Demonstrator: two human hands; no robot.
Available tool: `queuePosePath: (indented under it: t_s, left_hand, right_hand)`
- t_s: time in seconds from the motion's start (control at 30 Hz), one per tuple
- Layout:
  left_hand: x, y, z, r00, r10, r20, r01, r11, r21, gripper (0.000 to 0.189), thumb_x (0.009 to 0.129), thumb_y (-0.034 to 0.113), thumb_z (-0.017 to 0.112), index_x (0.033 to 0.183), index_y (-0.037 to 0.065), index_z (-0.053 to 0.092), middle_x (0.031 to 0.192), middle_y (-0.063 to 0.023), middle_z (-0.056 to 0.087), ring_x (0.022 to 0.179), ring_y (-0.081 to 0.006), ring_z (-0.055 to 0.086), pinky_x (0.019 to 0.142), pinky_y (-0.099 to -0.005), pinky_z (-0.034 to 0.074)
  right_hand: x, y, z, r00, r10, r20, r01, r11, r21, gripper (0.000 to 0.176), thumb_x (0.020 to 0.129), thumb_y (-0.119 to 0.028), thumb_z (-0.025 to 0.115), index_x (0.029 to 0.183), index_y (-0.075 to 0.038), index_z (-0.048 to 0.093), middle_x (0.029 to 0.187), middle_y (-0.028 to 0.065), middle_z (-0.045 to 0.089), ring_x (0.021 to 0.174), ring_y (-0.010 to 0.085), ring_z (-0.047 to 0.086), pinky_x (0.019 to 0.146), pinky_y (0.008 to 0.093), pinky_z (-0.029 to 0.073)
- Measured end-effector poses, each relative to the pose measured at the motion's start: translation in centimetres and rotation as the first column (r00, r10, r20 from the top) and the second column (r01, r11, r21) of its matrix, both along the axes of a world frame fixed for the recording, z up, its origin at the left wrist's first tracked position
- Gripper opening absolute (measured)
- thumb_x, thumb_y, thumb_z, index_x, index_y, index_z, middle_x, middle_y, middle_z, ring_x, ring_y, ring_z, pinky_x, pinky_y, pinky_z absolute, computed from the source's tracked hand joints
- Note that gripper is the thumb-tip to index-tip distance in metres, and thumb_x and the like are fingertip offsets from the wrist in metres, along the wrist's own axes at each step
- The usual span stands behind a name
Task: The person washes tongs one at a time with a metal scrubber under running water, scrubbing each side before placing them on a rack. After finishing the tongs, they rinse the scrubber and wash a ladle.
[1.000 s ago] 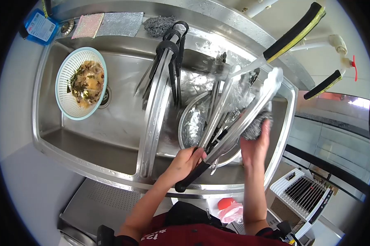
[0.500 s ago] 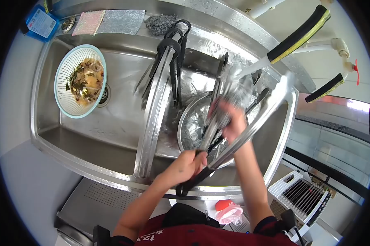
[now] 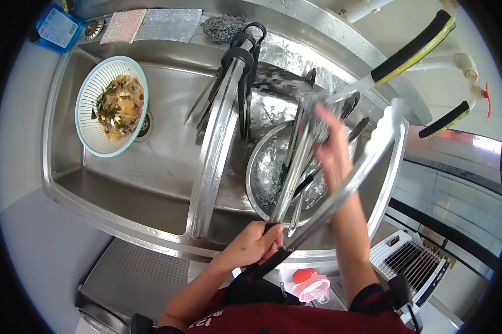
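Note:
In the head view my left hand (image 3: 255, 243) is closed round a black handle of a pair of metal tongs (image 3: 358, 181), whose two arms are spread wide apart. One arm runs up over the metal basin; the other slants to the right with its scalloped tip raised. My right hand (image 3: 333, 142) curls against the upper part of the first arm, pressing a grey, wiry scouring pad (image 3: 318, 131) to it. Motion and splashing blur this spot. Water falls there from a black-wrapped tap (image 3: 412, 47). More tongs lie in the water-filled metal basin (image 3: 252, 181).
Several black-handled tongs (image 3: 244, 61) hang over the divider (image 3: 209, 167) between the sink bowls. In the left bowl a white-green strainer (image 3: 87, 131) holds food scraps. Cloths (image 3: 167, 25), a steel scourer (image 3: 224, 29) and a blue bottle (image 3: 56, 30) line the back ledge.
My right hand has slid up and slightly right along the tongs' arm, towards the falling water. My left hand keeps its hold, slightly lower. The view has shifted a little.

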State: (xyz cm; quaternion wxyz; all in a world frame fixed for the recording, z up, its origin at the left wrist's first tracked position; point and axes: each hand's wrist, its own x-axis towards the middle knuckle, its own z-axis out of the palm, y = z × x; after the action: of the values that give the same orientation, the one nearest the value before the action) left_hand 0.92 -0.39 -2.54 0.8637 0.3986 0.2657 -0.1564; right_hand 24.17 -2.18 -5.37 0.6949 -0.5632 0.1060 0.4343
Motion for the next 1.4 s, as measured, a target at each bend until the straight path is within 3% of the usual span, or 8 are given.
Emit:
queuePosePath:
  t_s: [0.17, 0.27, 0.4, 0.6, 0.87, 1.1, 1.23, 1.4]
  left_hand:
    - [0.6, 0.4, -0.7, 0.994, 0.024, -0.103, -0.020, 0.999, 0.033, 0.032, 0.089, 0.023, 0.039, 0.067, 0.001, 0.046, 0.047, -0.0003, 0.042, 0.036, -0.0070, 0.038, 0.035, -0.0221, 0.032]
    - [-0.1, -0.7, -0.9, 0.999, 0.033, -0.018, -0.032, 0.998, 0.058, 0.032, 0.089, 0.023, 0.039, 0.067, 0.001, 0.046, 0.047, -0.0003, 0.042, 0.035, -0.0071, 0.038, 0.034, -0.0223, 0.032]
    - [2.1, 1.6, -0.5, 0.996, 0.046, -0.080, -0.050, 0.998, -0.047, 0.031, 0.089, 0.023, 0.040, 0.065, 0.003, 0.046, 0.047, -0.0003, 0.042, 0.034, -0.0075, 0.037, 0.033, -0.0231, 0.030]
    - [1.9, 0.2, -0.8, 0.999, 0.046, -0.019, -0.047, 0.999, -0.017, 0.032, 0.088, 0.025, 0.043, 0.062, 0.005, 0.044, 0.045, 0.0044, 0.037, 0.038, -0.0041, 0.034, 0.036, -0.0219, 0.027]
    - [2.6, 1.7, -3.0, 0.999, 0.000, 0.039, -0.005, 0.992, 0.126, 0.015, 0.075, 0.016, 0.058, 0.080, 0.003, 0.060, 0.056, 0.0003, 0.053, 0.050, -0.0041, 0.047, 0.043, -0.0210, 0.034]
    - [0.6, -0.8, -3.2, 0.993, -0.121, 0.006, 0.118, 0.979, 0.169, 0.014, 0.077, 0.012, 0.058, 0.085, 0.000, 0.060, 0.069, 0.0006, 0.056, 0.062, -0.0045, 0.047, 0.054, -0.0214, 0.039]
    - [-0.6, 0.5, -0.7, 0.984, -0.088, -0.157, 0.092, 0.996, 0.019, 0.012, 0.080, 0.011, 0.054, 0.082, 0.000, 0.057, 0.062, 0.0015, 0.052, 0.057, -0.0033, 0.044, 0.051, -0.0196, 0.036]
    - [0.1, 0.9, 0.7, 0.968, 0.247, 0.047, -0.237, 0.831, 0.503, 0.019, 0.077, 0.015, 0.058, 0.080, -0.002, 0.049, 0.057, -0.0060, 0.053, 0.055, -0.0099, 0.052, 0.052, -0.0245, 0.041]
  right_hand:
    - [-4.2, -1.9, -1.0, 0.976, 0.211, -0.046, -0.213, 0.976, -0.036, 0.025, 0.072, -0.016, 0.060, 0.090, -0.002, 0.051, 0.073, 0.0095, 0.057, 0.061, 0.0201, 0.056, 0.053, 0.0288, 0.049]
    - [2.7, 0.7, -1.7, 0.989, 0.099, -0.110, -0.090, 0.992, 0.090, 0.023, 0.072, -0.018, 0.060, 0.088, -0.003, 0.052, 0.072, 0.0091, 0.057, 0.062, 0.0198, 0.058, 0.053, 0.0289, 0.049]
    - [-5.7, -1.3, -1.6, 0.997, 0.013, -0.073, -0.025, 0.987, -0.161, 0.028, 0.070, -0.015, 0.062, 0.092, -0.001, 0.051, 0.072, 0.0111, 0.056, 0.057, 0.0228, 0.055, 0.051, 0.0342, 0.047]
    - [3.1, 0.8, -0.7, 1.000, 0.004, -0.003, -0.004, 0.996, 0.092, 0.030, 0.070, -0.015, 0.063, 0.092, 0.001, 0.051, 0.075, 0.0097, 0.056, 0.067, 0.0195, 0.056, 0.057, 0.0327, 0.050]
    - [-10.2, -4.2, 1.4, 0.990, 0.101, -0.101, -0.119, 0.976, -0.181, 0.023, 0.073, -0.013, 0.062, 0.086, 0.004, 0.054, 0.076, 0.0136, 0.058, 0.062, 0.0181, 0.058, 0.051, 0.0264, 0.046]
    - [-0.1, -1.9, -0.3, 0.974, -0.137, 0.181, 0.179, 0.954, -0.242, 0.022, 0.071, -0.015, 0.061, 0.086, 0.001, 0.054, 0.077, 0.0116, 0.057, 0.069, 0.0204, 0.057, 0.064, 0.0286, 0.047]
    - [8.6, -5.1, 0.6, 0.857, -0.381, 0.346, 0.313, 0.920, 0.237, 0.023, 0.080, -0.016, 0.053, 0.094, 0.003, 0.050, 0.086, 0.0144, 0.056, 0.080, 0.0237, 0.055, 0.078, 0.0372, 0.044]
    - [3.3, -11.8, 7.8, 0.682, -0.563, 0.467, 0.491, 0.826, 0.278, 0.028, 0.085, -0.022, 0.046, 0.100, 0.002, 0.048, 0.092, 0.0147, 0.055, 0.093, 0.0255, 0.053, 0.086, 0.0373, 0.040]
